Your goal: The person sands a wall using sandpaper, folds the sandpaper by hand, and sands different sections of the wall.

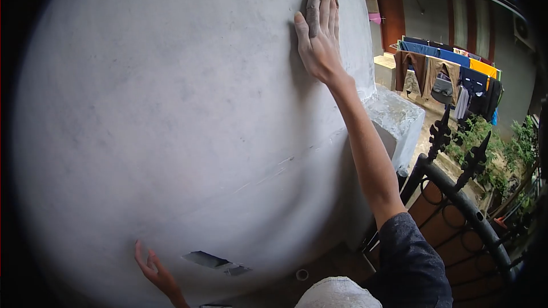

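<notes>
A grey-white plastered wall [188,97] with darker smudges takes up most of the view. High up near its right edge, my right hand [321,40] lies flat on the surface, arm stretched out. Its fingers are extended and coated with grey dust; whether anything thin is under them I cannot tell. Low on the left, my left hand [155,271] is against or close to the same wall, fingers apart and nothing visible in them. To its right, a dark slanted opening [206,259] shows in the lower wall.
A black metal gate [468,208] with spiked tops stands at the lower right, close to my right arm. Beside the wall is a concrete ledge [399,114]. Clothes hang on a drying rack [451,68] behind, near green plants [485,151]. A pale rounded shape [338,294] shows at the bottom.
</notes>
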### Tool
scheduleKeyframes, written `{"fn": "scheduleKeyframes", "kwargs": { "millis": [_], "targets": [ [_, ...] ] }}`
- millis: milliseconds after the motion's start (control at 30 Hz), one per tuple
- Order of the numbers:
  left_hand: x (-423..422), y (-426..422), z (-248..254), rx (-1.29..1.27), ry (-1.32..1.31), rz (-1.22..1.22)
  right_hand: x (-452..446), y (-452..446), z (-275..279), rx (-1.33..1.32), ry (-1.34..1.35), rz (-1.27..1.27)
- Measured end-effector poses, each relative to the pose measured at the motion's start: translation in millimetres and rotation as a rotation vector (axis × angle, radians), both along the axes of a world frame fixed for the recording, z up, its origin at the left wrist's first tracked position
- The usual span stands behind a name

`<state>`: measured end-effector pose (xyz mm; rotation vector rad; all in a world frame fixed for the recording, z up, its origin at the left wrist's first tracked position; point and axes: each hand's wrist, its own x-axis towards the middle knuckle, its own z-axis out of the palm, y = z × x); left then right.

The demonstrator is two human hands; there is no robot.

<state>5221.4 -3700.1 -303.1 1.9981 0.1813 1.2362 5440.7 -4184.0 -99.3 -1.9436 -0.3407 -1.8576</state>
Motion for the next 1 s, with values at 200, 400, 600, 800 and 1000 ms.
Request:
{"fn": "scheduleKeyframes", "kwargs": {
  "millis": [200,400,600,800,1000],
  "targets": [
    [26,16,-12,0.253,0.019,0.177,-31,48,-120,-0.275,0.198,-0.024],
    [51,-3,-3,0.304,0.055,0.155,-6,-6,-9,-0.011,0.042,-0.025],
    [68,-3,-17,0.304,0.107,0.125,-17,37,-90,-0.161,0.082,-0.093],
    [66,2,-21,0.308,0.154,0.162,-14,14,-52,-0.095,0.096,-0.040],
    [57,4,-25,0.325,0.158,0.097,-19,53,-29,-0.022,0.047,0.012]
  ]
}}
